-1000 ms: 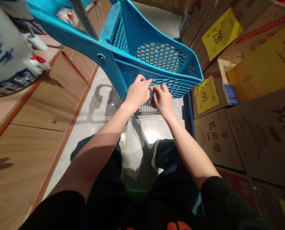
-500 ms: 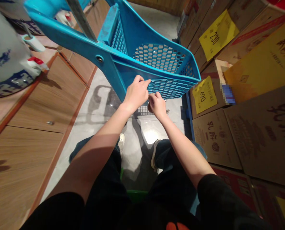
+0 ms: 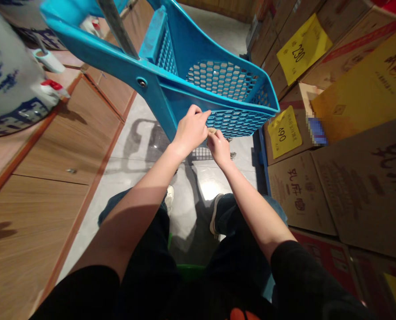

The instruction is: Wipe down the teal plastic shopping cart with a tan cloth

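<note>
One small tan thing [image 3: 212, 130] is pinched at the fingertips of the right hand [image 3: 219, 147], close beside the left hand [image 3: 192, 129]; only its upper edge is shown, so neither its full shape nor its kind can be told; the right hand's grip is narrow, with the fingers curled in. The left hand is bent at the knuckles, its index finger stretched toward the right; whether the thing is also gripped by it cannot be told, since its palm side is hidden. Both hands are held above the floor [image 3: 206, 180], seen against the blue shopping cart [image 3: 184, 89] near its honeycomb panel [image 3: 243, 122]; whether the panel is touched cannot be told.

Since half a second ago, a pale bit of the thing has been brought into sight between the hands; against one second ago, the right hand is set lower and farther left, and less of the thing is exposed; the left hand has been kept nearly in place. From this it is judged that fine work is being done by the right fingers, with the left hand kept as a steady side.

At left, wooden cabinets [image 3: 48, 153] are topped by a blue-and-white jar [image 3: 13, 84]; at right, cardboard boxes [image 3: 298, 195] are stacked.
</note>
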Tool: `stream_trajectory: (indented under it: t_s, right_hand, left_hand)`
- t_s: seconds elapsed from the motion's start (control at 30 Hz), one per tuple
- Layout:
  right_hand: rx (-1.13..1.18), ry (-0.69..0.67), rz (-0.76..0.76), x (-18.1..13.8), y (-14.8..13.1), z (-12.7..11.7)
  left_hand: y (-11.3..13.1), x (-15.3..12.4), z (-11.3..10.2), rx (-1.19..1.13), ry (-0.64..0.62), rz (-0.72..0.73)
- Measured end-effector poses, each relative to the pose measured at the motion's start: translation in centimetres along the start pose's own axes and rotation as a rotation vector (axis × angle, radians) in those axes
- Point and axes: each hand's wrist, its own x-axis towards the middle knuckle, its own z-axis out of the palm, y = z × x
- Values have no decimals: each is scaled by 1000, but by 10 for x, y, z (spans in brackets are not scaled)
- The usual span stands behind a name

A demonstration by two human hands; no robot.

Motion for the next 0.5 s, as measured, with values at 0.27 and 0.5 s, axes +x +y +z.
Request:
stream_trajectory:
  t_s: [0.27, 0.5]
  right_hand:
    - [88, 27, 44, 8, 2, -5]
    - [357, 22, 229, 8, 8, 16]
  left_hand:
    - [-5, 0, 4, -13, 56, 35]
    - [-8, -1, 5, -26, 79, 35]
